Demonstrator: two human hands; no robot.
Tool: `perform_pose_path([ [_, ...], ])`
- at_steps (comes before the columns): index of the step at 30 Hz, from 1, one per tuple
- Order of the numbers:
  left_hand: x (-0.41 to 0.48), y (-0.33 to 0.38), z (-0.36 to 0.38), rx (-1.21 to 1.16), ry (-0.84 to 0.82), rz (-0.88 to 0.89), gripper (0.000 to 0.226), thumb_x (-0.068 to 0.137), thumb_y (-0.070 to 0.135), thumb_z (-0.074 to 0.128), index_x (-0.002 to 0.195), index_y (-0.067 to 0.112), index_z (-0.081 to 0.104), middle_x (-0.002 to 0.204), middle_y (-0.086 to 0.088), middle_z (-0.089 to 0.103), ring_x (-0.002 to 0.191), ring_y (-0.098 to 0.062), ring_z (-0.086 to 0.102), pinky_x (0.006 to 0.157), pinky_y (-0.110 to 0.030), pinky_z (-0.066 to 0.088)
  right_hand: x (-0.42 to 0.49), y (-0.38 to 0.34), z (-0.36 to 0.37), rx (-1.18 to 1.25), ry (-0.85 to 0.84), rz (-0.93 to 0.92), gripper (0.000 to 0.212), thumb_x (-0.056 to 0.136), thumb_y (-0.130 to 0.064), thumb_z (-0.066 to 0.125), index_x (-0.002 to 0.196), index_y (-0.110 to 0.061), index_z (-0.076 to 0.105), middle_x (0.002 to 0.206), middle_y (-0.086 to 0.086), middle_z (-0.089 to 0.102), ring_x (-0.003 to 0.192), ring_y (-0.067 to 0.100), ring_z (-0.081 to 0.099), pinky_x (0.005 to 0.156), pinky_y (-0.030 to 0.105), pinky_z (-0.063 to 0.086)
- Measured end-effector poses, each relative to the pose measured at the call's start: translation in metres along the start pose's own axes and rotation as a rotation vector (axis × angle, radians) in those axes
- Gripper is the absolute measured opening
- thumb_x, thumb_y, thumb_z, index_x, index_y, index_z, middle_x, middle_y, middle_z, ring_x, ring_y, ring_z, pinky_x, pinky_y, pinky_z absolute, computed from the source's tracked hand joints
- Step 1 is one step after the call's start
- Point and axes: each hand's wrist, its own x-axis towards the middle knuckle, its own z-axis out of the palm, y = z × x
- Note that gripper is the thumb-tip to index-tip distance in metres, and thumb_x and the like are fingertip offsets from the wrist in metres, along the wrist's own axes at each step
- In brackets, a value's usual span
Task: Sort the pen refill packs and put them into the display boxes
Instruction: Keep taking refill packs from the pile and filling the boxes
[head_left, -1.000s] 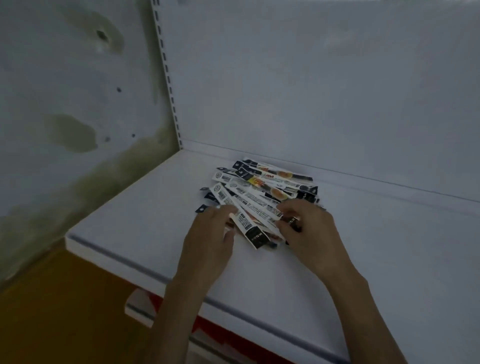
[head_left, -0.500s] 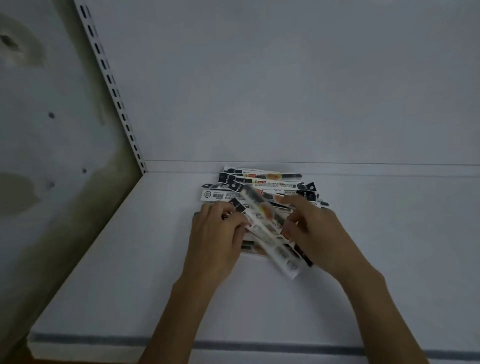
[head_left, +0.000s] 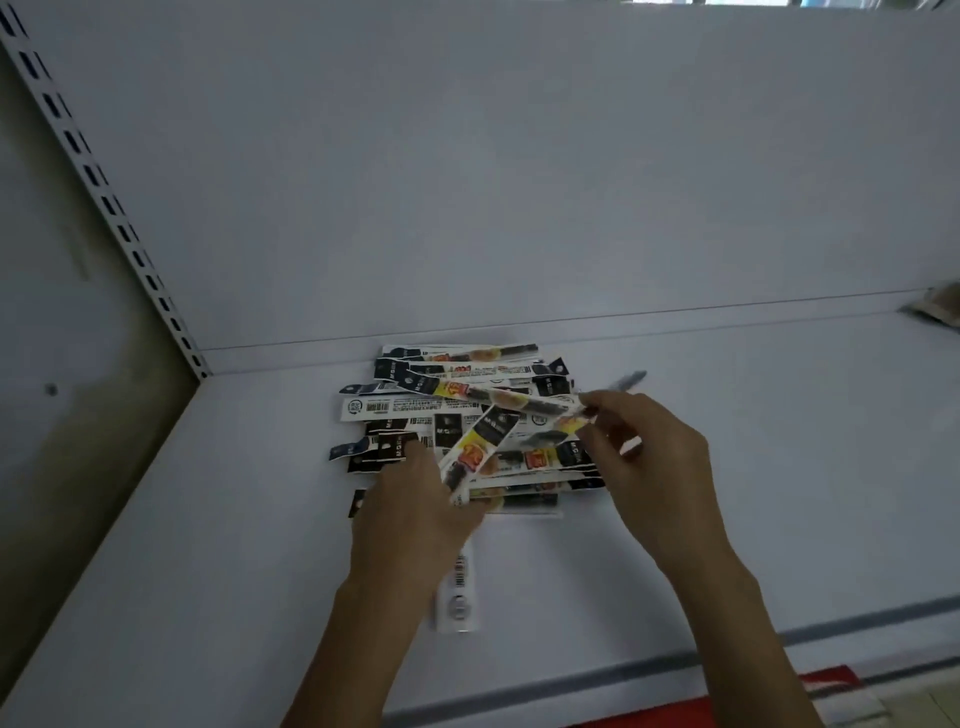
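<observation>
Sorting looks barely begun: refill packs (head_left: 415, 410) heaped at twelve o'clock on the shelf (head_left: 208, 519), left hand (head_left: 410, 525) and right hand (head_left: 654, 462) each gripping one.

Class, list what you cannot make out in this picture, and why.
Head view.
Too small: print on the pile of packs.
Motion-blurred: far end of the pinched pack past the right hand.
Covered by the left hand: middle of its held pack.
Cut by right edge: an object.

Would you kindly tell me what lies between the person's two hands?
In the head view, overlapping pen refill packs from the pile on the white shelf lie between the left hand and the right hand.
</observation>
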Motion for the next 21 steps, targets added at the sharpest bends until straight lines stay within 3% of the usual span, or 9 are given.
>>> perform_pose_path([
  [2,0.0,-0.002,-0.004,-0.021,0.052,0.025,0.031,0.078,0.036,0.068,0.09,0.017,0.047,0.082,0.0,0.058,0.069,-0.017,0.058,0.054,-0.027,0.045,-0.003,-0.001,-0.001,-0.076,0.094,-0.034,0.013,0.082,-0.012,0.068,0.094,-0.012,0.071,0.074,-0.005,0.052,0.06,0.009,0.049,0.055,0.01,0.04],
  [5,-0.003,0.0,-0.01,0.041,0.197,0.111,0.014,0.088,0.033,0.055,0.087,0.02,0.048,0.072,0.006,0.053,0.058,-0.007,0.049,0.046,-0.022,0.035,-0.006,-0.002,-0.008,-0.094,0.211,-0.045,0.02,0.086,-0.03,0.061,0.087,-0.011,0.067,0.083,-0.005,0.051,0.073,0.01,0.048,0.06,0.007,0.04],
  [8,-0.006,0.012,-0.009,-0.048,0.28,0.212,0.019,0.092,0.029,0.046,0.078,0.017,0.052,0.064,0.005,0.055,0.056,-0.008,0.05,0.047,-0.026,0.039,-0.011,-0.003,-0.021,0.024,0.18,-0.024,0.016,0.095,-0.036,0.045,0.082,-0.028,0.052,0.078,-0.013,0.054,0.071,0.005,0.056,0.06,0.008,0.044],
  [10,-0.008,0.027,-0.004,-0.232,0.245,0.277,0.019,0.092,0.028,0.044,0.083,0.018,0.057,0.068,-0.003,0.063,0.061,-0.017,0.06,0.054,-0.036,0.051,-0.014,0.0,-0.032,0.068,0.158,0.031,0.014,0.095,-0.029,0.045,0.082,-0.035,0.047,0.069,-0.01,0.057,0.063,0.01,0.06,0.051,0.017,0.047],
  [13,-0.017,0.056,0.006,-0.314,0.182,0.39,0.014,0.094,0.03,0.04,0.088,0.027,0.052,0.071,-0.003,0.065,0.064,-0.017,0.062,0.057,-0.042,0.051,-0.022,0.013,-0.054,0.025,0.157,0.143,0.012,0.095,-0.022,0.046,0.091,-0.029,0.055,0.063,-0.003,0.055,0.056,0.017,0.054,0.05,0.028,0.045],
  [17,-0.029,0.104,0.028,-0.429,0.074,0.476,0.016,0.094,0.04,0.038,0.087,0.033,0.051,0.062,0.001,0.06,0.051,-0.006,0.058,0.048,-0.029,0.047,-0.035,0.047,-0.103,-0.048,0.157,0.332,0.013,0.092,-0.029,0.051,0.085,-0.019,0.055,0.056,-0.006,0.043,0.051,0.011,0.042,0.049,0.021,0.035],
  [21,-0.043,0.164,0.076,-0.396,-0.051,0.524,0.014,0.086,0.035,0.058,0.079,0.026,0.05,0.059,0.001,0.057,0.05,-0.006,0.052,0.044,-0.017,0.041,-0.052,0.085,-0.175,-0.151,0.128,0.479,0.013,0.086,-0.029,0.06,0.087,-0.018,0.054,0.064,-0.002,0.048,0.058,0.011,0.043,0.052,0.019,0.034],
])
